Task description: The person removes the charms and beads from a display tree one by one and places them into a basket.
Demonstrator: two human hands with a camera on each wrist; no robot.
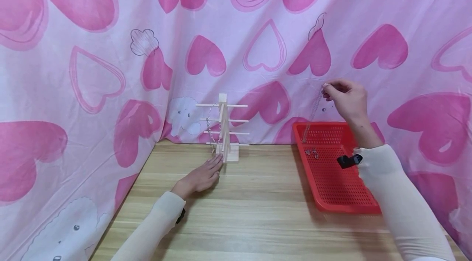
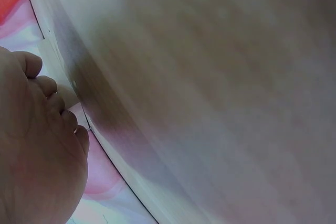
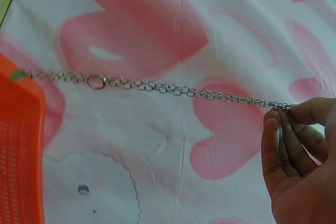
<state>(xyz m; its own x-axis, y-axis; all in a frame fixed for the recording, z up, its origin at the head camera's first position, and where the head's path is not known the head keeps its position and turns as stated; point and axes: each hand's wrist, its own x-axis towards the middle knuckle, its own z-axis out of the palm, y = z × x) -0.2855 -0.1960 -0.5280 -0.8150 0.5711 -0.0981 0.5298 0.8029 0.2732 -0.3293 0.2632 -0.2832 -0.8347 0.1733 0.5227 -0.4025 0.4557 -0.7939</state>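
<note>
My right hand pinches a silver chain necklace between thumb and fingertips. Doubled, the chain hangs above the back left of a red plastic basket; a ring and, at its far end, a small greenish piece show in the right wrist view. At the back of the table stands a wooden rack with several crosswise pegs. Another silver necklace hangs on its left side. With fingers extended, my left hand touches the rack's base; the left wrist view shows little of that contact.
More silver jewellery lies inside the basket near its left wall. Pink heart-patterned cloth rises behind and on both sides of the wooden table. The basket stands to the right of the rack.
</note>
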